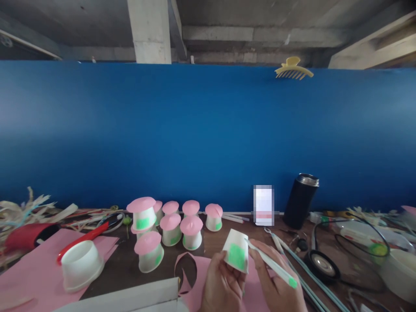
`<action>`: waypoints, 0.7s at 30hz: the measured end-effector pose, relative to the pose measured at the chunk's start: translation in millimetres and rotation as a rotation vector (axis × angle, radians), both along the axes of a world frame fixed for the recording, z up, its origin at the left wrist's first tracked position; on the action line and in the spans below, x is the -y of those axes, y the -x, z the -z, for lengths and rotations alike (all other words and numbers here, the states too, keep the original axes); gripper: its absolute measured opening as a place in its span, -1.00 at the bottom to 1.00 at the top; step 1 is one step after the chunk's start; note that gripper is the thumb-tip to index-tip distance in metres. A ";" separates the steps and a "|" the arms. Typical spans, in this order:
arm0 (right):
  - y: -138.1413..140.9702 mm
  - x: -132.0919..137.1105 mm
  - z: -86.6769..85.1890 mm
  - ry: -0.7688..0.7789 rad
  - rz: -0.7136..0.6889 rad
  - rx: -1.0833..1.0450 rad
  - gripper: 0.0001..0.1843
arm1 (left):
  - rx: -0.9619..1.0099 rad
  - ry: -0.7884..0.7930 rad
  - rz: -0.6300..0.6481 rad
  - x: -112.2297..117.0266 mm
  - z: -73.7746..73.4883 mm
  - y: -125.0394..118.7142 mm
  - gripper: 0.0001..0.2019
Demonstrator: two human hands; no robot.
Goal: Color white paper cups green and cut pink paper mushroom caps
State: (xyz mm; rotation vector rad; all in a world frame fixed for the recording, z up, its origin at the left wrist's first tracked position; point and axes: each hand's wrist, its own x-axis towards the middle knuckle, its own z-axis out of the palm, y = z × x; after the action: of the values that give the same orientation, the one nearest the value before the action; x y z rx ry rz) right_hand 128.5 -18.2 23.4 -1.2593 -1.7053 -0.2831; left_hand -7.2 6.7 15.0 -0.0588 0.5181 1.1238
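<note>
- I judge the step in hand to be marking or detailing a white paper cup (232,237), which I hold to the left of the black flask (298,201) and nearer to me.
- My left grip (221,281) pinches this cup near its wide rim, with the narrow end tilted up and away and its green patch (236,256) facing me.
- My right grip (277,284) pinches a white pen (272,263), its slim tip at the cup's edge beside the patch; I cannot tell whether it presses on the wall.
- As I see it, the next move calls for a light, steady stroke, with my left fingers bracing the thin wall so it neither dents nor turns.
- Farther left of the flask stand several cups with pink paper tops (147,242), some showing green patches; the one in my grip has no top on it, so I take it as less far along.
- A bare white cup (82,271) sits on the surface (113,271), farthest left of the flask among the cups.
</note>
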 end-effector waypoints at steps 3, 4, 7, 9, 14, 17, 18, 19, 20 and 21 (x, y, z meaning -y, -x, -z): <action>-0.6 -0.9 -0.8 -0.033 0.001 0.013 -0.74 | 0.009 0.013 -0.002 0.1 -1.3 0.3 -0.94; -0.6 -0.9 -1.3 -0.038 -0.001 0.011 -0.74 | 0.012 0.017 -0.003 0.2 -2.0 0.4 -0.95; -0.2 -0.5 -2.7 -0.027 -0.005 -0.007 -0.74 | 0.012 0.024 0.002 0.6 -4.3 0.7 -0.96; 0.2 -0.3 -3.1 -0.017 -0.005 -0.017 -0.74 | 0.000 0.034 0.010 0.9 -5.4 1.0 -0.95; 1.5 0.4 -3.5 -0.011 -0.005 -0.057 -0.72 | -0.011 -0.032 0.012 2.0 -4.7 1.1 -0.93; 2.7 1.3 -4.7 -0.010 -0.003 -0.070 -0.73 | -0.017 -0.051 0.011 2.1 -2.6 0.7 -0.93; 3.0 1.4 -5.1 -0.006 -0.001 -0.071 -0.74 | -0.018 -0.052 0.007 2.0 -1.8 0.6 -0.93; 3.2 1.4 -5.4 -0.001 0.000 -0.070 -0.74 | -0.018 -0.052 0.005 1.8 -0.9 0.6 -0.93; 3.4 1.2 -5.6 0.001 0.001 -0.066 -0.74 | -0.018 -0.049 0.007 1.6 -0.1 0.7 -0.93; 3.4 1.1 -5.6 -0.003 0.003 -0.060 -0.74 | -0.018 -0.043 0.008 1.5 0.6 0.8 -0.92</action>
State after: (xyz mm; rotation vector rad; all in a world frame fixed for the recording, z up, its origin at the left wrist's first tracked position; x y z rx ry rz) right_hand 125.1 -19.3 29.0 -1.2564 -1.6520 -0.2472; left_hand -7.9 5.3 14.4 -0.0089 0.5096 1.1286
